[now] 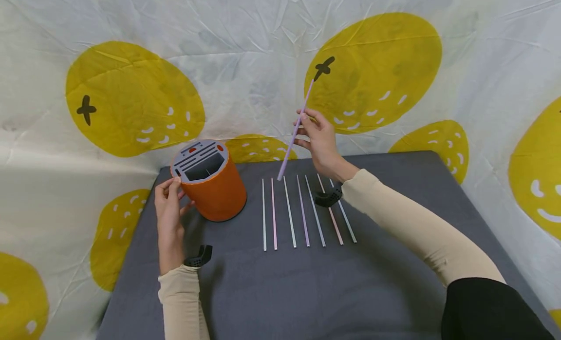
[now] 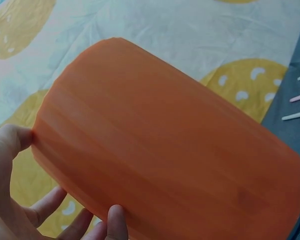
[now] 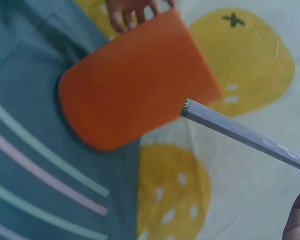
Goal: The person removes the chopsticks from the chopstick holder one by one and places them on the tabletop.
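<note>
An orange cylindrical desk organizer (image 1: 221,196) with a grey slotted top (image 1: 206,152) stands at the table's back left. My left hand (image 1: 170,213) holds its left side, thumb at the rim and fingertips against the orange wall (image 2: 164,130). My right hand (image 1: 320,140) pinches a slim light-purple faceted stick (image 1: 291,146) and holds it slanted above the table's back edge, lower end toward the organizer. The stick's squared end (image 3: 187,107) shows up close in the right wrist view. Most of the right hand is out of that view.
Several thin pastel sticks (image 1: 303,213) lie roughly side by side on the grey cloth-covered table (image 1: 298,286), right of the organizer. Behind the table hangs a white curtain (image 1: 245,86) with yellow fruit prints.
</note>
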The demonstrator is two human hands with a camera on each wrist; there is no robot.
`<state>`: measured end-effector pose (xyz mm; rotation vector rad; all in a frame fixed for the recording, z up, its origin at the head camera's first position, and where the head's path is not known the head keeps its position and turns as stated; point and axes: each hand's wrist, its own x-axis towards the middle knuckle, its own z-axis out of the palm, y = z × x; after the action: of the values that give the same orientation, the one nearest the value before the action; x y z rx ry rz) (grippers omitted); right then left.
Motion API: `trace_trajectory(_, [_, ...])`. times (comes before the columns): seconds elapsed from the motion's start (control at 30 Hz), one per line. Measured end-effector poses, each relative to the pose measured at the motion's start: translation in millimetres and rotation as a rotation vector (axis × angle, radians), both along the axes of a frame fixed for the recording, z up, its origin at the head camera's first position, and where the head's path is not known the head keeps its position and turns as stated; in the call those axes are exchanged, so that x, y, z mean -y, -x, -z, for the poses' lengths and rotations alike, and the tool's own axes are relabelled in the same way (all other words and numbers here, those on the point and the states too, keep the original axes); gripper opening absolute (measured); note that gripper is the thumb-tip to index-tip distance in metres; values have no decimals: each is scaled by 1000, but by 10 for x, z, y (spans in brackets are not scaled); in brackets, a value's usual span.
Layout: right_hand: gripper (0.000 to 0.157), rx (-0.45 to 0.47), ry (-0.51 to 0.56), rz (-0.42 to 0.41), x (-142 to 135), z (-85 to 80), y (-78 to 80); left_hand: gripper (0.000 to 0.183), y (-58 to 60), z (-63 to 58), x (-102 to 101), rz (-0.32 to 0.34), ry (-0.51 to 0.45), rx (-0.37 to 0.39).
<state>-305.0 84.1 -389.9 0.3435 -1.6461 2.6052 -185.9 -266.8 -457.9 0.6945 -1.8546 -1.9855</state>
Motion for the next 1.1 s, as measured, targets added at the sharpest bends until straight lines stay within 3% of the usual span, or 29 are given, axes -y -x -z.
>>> trace_trajectory(0.2, [20, 133, -69, 21, -493, 284, 27, 38, 12, -1, -38, -4, 9, 18])
trace_trajectory(0.37, [21, 215, -178, 9, -998, 585, -67, 41, 15, -2, -99, 18, 22, 19])
trace_trajectory(0.6, [29, 289, -552, -53, -1593, 995, -226, 40, 20, -5, -87, 31, 33, 27])
trace_trajectory(0.77, [49, 315, -774, -91, -1755, 1248, -262, 40, 33, -38, -47, 26, 39, 21])
trace_trajectory(0.9, [48, 348, -888, -131, -1755, 1402, -286, 41, 38, -67, -28, 12, 53, 36])
trace_trajectory(1.1, [36, 291, -1022, 0, -1656, 1592, -330, 44, 5, -94, 45, 45, 45, 70])
